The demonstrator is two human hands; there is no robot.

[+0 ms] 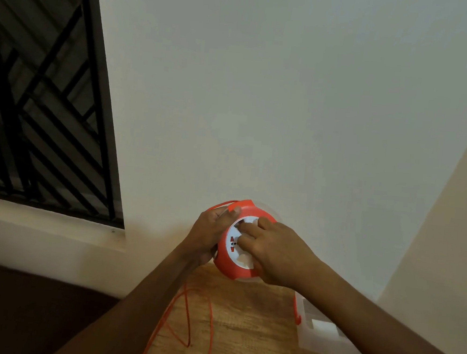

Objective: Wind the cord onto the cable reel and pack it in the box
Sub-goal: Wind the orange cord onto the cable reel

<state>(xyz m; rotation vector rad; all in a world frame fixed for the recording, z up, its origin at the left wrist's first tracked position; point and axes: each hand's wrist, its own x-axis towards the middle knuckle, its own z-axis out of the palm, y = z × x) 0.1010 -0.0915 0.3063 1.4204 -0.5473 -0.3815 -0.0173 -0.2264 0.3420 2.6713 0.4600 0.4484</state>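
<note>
An orange cable reel (pixel 232 269) with a white face is held up above the wooden table (pixel 245 334). My left hand (pixel 211 235) grips its left rim, thumb over the top edge. The fingers of my right hand (pixel 274 252) curl into the recesses of the white face. A thin orange cord (pixel 188 315) hangs from the reel and loops over the table; another stretch arcs over my left hand. A clear plastic box (pixel 323 340) with an orange latch lies on the table at the right, partly hidden by my right forearm.
A white wall fills the background. A window with a black metal grille (pixel 36 105) and a pale sill is at the left. A dark surface lies below the sill, left of the table.
</note>
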